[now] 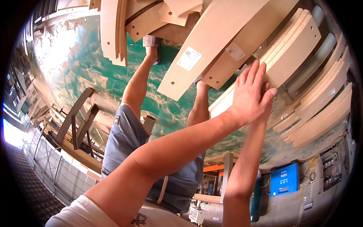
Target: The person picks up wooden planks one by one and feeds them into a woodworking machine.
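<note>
"Where are the hands?"

"Together, right of centre. The left hand (245, 99) lies over the right hand (267, 112) in this view, hiding most of it."

"And the fingers?"

"The left ones are straight and side by side, thumb held out, with no grip on anything. The right ones are mostly covered, so I can't tell how far they're open or whether they hold anything."

"What's nearest?"

"A stack (297, 51) of pale boards, at upper right, just beyond the left fingertips. I can't tell if they touch it."

"Anything next to that?"

"Two long boards to its left: a lighter one (211, 36) overlapping a darker one (221, 68), each with a white label and holes near the lower end."

"And around them?"

"A green floor (166, 102) below, curved boards (321, 113) farther right, and a blue box (284, 179) at lower right."
</note>
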`<state>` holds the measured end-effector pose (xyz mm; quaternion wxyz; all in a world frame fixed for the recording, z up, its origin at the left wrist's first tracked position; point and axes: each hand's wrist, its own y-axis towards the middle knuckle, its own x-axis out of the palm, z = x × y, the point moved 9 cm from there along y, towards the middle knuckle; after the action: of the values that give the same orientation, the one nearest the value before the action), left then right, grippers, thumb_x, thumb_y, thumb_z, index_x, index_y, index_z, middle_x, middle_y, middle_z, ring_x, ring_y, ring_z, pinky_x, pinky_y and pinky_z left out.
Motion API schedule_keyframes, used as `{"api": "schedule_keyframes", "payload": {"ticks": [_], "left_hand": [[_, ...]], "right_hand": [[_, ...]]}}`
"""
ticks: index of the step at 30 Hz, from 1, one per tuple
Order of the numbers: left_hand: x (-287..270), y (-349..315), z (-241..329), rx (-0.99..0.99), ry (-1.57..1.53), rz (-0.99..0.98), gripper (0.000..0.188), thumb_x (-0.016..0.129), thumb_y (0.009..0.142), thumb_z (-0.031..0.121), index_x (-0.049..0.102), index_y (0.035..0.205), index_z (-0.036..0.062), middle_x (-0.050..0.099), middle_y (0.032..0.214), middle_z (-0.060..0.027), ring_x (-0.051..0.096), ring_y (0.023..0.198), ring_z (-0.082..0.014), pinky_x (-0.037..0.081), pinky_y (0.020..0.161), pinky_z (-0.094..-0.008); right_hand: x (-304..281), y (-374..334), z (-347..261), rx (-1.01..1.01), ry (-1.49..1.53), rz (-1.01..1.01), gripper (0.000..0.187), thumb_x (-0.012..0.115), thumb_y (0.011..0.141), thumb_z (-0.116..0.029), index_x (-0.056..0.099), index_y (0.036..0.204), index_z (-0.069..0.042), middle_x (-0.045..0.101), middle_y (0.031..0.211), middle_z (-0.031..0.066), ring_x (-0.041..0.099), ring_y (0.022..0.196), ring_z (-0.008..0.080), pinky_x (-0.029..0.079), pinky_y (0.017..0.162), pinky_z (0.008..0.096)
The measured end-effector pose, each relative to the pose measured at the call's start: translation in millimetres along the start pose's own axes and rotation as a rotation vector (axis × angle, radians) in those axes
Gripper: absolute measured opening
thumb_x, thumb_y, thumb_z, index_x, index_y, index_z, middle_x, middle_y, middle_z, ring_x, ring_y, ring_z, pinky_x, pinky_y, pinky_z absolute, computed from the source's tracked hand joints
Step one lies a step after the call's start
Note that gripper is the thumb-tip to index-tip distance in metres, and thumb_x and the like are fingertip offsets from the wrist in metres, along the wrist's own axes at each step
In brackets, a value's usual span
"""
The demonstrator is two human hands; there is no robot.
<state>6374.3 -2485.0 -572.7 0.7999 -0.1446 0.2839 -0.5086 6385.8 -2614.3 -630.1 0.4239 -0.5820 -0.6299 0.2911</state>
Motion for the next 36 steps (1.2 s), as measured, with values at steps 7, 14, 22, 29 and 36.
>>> {"api": "schedule_keyframes", "payload": {"ticks": [7,14,22,29,36], "left_hand": [[-5.8,19.7,1.2,0.027,0.008,0.068,0.088,0.067,0.092,0.045,0.030,0.158,-0.0006,0.037,0.158,-0.0252,0.036,0.143,-0.0450,0.032,0.116,-0.0551],[-35.4,71.5,5.3,-0.093,0.046,0.047,0.088,0.070,0.090,0.051,0.038,0.152,-0.0021,0.060,0.132,-0.0294,0.059,0.121,-0.0468,0.049,0.101,-0.0530],[-52.5,109.1,-18.5,-0.195,-0.005,-0.056,0.084,0.060,0.095,0.059,0.042,0.146,-0.0059,0.068,0.115,-0.0353,0.065,0.113,-0.0481,0.052,0.098,-0.0508],[-13.3,57.7,-16.9,-0.104,-0.162,-0.062,0.081,0.058,0.101,0.050,0.033,0.153,-0.0074,0.048,0.145,-0.0357,0.046,0.137,-0.0500,0.039,0.116,-0.0501],[20.8,22.8,-10.4,-0.067,-0.117,-0.116,0.084,0.061,0.099,0.043,0.027,0.157,-0.0075,0.033,0.160,-0.0301,0.032,0.148,-0.0449,0.028,0.124,-0.0492]], "right_hand": [[0.0,30.6,6.1,-0.051,0.065,-0.111,0.052,0.040,0.113,-0.040,0.043,0.146,0.000,0.054,0.140,0.0166,0.055,0.127,0.0274,0.045,0.109,0.0417],[36.2,76.9,2.1,-0.041,0.140,-0.190,0.063,0.043,0.112,-0.046,0.039,0.152,0.001,0.049,0.150,0.0157,0.052,0.135,0.0264,0.042,0.113,0.0392],[83.2,80.1,-21.7,-0.074,-0.204,-0.056,0.063,0.045,0.111,-0.047,0.040,0.152,0.000,0.052,0.144,0.0111,0.053,0.131,0.0207,0.045,0.108,0.0353],[2.5,52.3,-2.2,0.010,-0.152,0.106,0.072,0.057,0.106,-0.046,0.038,0.152,0.007,0.053,0.147,0.0191,0.058,0.128,0.0267,0.048,0.107,0.0380],[-26.6,11.7,-10.7,-0.062,-0.160,0.061,0.058,0.050,0.111,-0.035,0.036,0.155,0.001,0.050,0.151,0.0154,0.052,0.136,0.0269,0.043,0.113,0.0402]]}}
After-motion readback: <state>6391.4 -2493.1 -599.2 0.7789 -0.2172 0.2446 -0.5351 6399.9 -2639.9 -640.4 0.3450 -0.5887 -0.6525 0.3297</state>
